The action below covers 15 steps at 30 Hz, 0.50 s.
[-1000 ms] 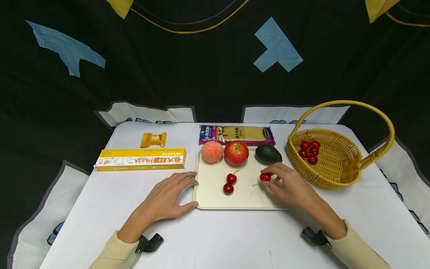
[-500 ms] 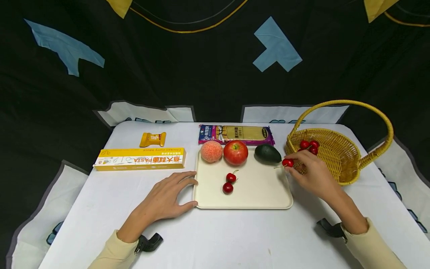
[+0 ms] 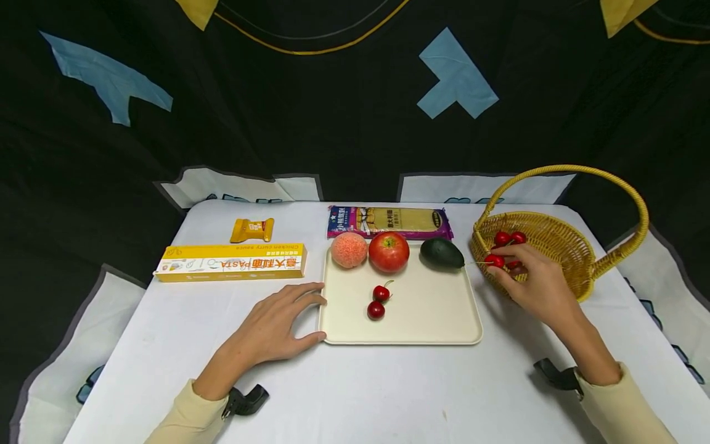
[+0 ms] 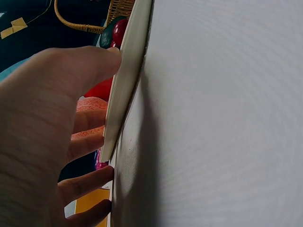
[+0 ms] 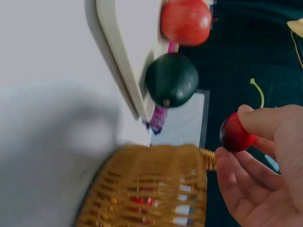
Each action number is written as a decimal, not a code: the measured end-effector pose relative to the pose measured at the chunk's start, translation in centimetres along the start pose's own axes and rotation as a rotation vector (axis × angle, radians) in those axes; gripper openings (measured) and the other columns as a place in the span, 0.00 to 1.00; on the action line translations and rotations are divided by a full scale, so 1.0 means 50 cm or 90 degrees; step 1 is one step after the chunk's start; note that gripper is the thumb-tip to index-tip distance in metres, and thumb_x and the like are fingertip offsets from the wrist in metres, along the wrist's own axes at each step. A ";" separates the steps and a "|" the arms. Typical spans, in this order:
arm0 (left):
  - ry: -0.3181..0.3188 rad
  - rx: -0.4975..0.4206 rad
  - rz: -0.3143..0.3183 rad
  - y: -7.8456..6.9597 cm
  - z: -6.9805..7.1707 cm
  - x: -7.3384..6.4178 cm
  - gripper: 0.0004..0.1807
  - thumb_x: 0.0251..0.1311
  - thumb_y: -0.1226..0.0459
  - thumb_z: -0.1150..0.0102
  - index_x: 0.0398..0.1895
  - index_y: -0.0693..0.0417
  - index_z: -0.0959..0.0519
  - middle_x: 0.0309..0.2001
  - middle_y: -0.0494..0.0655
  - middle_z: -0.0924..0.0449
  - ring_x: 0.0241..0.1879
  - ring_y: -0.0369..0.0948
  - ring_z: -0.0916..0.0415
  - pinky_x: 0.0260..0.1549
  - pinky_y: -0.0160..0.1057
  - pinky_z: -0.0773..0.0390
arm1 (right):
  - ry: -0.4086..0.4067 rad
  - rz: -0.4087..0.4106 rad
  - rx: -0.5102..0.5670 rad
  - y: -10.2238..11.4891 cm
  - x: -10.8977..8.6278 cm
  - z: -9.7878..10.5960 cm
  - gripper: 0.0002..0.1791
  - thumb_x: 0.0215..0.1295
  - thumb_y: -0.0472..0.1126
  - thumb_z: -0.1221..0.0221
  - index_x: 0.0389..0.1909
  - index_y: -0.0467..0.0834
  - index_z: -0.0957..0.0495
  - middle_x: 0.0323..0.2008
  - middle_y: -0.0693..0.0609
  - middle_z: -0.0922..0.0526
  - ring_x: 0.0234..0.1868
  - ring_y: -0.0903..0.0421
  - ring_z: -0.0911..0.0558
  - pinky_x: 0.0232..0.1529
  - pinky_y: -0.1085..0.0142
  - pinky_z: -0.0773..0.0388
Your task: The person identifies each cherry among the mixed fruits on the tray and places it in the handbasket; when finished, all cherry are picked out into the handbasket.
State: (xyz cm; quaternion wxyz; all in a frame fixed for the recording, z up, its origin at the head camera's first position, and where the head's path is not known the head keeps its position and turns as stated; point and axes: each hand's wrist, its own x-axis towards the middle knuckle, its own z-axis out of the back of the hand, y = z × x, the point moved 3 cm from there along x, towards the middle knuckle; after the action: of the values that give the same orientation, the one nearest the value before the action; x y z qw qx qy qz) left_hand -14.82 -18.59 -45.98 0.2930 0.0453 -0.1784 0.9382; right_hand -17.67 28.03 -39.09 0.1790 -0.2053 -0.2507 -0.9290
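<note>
Head view: Beige sleeves [image 3: 185,414], cut off by the lower edge, lead to a person's left hand [image 3: 277,324], fingers spread against a cream tray [image 3: 432,314], and right hand [image 3: 538,282], pinching a glossy, deep-red cherry [image 3: 493,261], its thin stem pointing left, over the left side of a wicker basket [image 3: 563,253]. Beyond, a yellow box [image 3: 233,263] reads “Chicken curry sauce” and “PASTA,” upside down; the pinching hand partly hides more cherries [image 3: 502,238] inside the basket. Farther back, a purple-edged packet [image 3: 407,222] carries Chinese characters, its finest print too small to read.
</note>
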 end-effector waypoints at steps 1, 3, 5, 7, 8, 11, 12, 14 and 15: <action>0.000 0.000 0.000 0.000 0.000 0.000 0.29 0.60 0.40 0.27 0.61 0.39 0.17 0.77 0.40 0.28 0.72 0.47 0.27 0.57 0.58 0.19 | -0.006 -0.002 0.002 -0.005 0.000 0.003 0.21 0.59 0.32 0.22 0.53 0.38 0.14 0.46 0.41 0.12 0.37 0.44 0.11 0.39 0.83 0.25; 0.001 0.001 0.002 0.000 -0.001 0.000 0.29 0.61 0.40 0.27 0.62 0.38 0.17 0.77 0.40 0.28 0.72 0.47 0.27 0.58 0.58 0.19 | -0.015 -0.008 0.010 -0.016 -0.001 0.008 0.21 0.59 0.32 0.22 0.53 0.37 0.15 0.47 0.40 0.12 0.37 0.41 0.10 0.40 0.88 0.29; 0.000 0.002 0.001 0.001 -0.001 -0.001 0.29 0.61 0.40 0.27 0.62 0.38 0.17 0.77 0.40 0.28 0.72 0.47 0.27 0.58 0.58 0.19 | -0.024 -0.015 0.013 -0.028 -0.003 0.009 0.21 0.59 0.32 0.22 0.53 0.36 0.15 0.47 0.39 0.12 0.38 0.39 0.10 0.41 0.91 0.32; -0.001 0.002 0.002 0.001 -0.001 0.000 0.29 0.61 0.40 0.27 0.62 0.39 0.17 0.77 0.39 0.28 0.72 0.47 0.27 0.58 0.58 0.19 | -0.027 -0.025 0.015 -0.039 -0.006 0.010 0.21 0.59 0.33 0.22 0.53 0.36 0.15 0.47 0.38 0.12 0.40 0.38 0.11 0.42 0.91 0.33; -0.001 0.003 0.002 0.002 -0.001 0.000 0.29 0.61 0.40 0.27 0.62 0.39 0.17 0.77 0.39 0.28 0.72 0.47 0.27 0.59 0.58 0.19 | -0.028 -0.031 0.014 -0.045 -0.008 0.009 0.21 0.59 0.33 0.22 0.53 0.36 0.15 0.47 0.38 0.13 0.40 0.38 0.11 0.42 0.91 0.33; 0.001 0.003 0.002 0.002 -0.001 0.000 0.29 0.61 0.40 0.27 0.62 0.39 0.17 0.77 0.39 0.29 0.72 0.47 0.27 0.59 0.58 0.19 | -0.024 -0.049 0.004 -0.061 -0.012 0.010 0.21 0.61 0.35 0.23 0.54 0.36 0.15 0.47 0.38 0.13 0.41 0.37 0.12 0.41 0.91 0.34; 0.002 0.004 0.003 0.002 -0.002 0.000 0.29 0.61 0.40 0.27 0.62 0.38 0.17 0.77 0.39 0.29 0.72 0.47 0.27 0.59 0.58 0.19 | -0.021 -0.056 -0.002 -0.065 -0.013 0.010 0.21 0.62 0.35 0.23 0.54 0.36 0.15 0.48 0.37 0.13 0.41 0.37 0.12 0.41 0.89 0.33; 0.004 0.004 0.003 0.002 -0.002 0.000 0.29 0.61 0.40 0.28 0.62 0.39 0.17 0.77 0.39 0.29 0.72 0.47 0.27 0.59 0.58 0.19 | -0.010 -0.073 -0.015 -0.074 -0.015 0.011 0.21 0.63 0.36 0.24 0.54 0.35 0.15 0.49 0.36 0.13 0.42 0.37 0.12 0.40 0.87 0.32; 0.004 0.004 0.002 0.002 -0.002 0.000 0.29 0.61 0.40 0.28 0.62 0.39 0.17 0.77 0.39 0.29 0.72 0.47 0.27 0.59 0.58 0.19 | -0.004 -0.080 -0.021 -0.079 -0.015 0.012 0.20 0.64 0.37 0.24 0.55 0.35 0.16 0.50 0.35 0.13 0.43 0.37 0.13 0.40 0.85 0.31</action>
State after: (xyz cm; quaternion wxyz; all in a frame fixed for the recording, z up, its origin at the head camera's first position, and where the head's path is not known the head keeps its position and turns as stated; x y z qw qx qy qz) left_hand -14.88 -18.63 -46.10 0.2920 0.0430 -0.1747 0.9393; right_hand -18.56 31.73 -40.50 0.1158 -0.1952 -0.2486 -0.9416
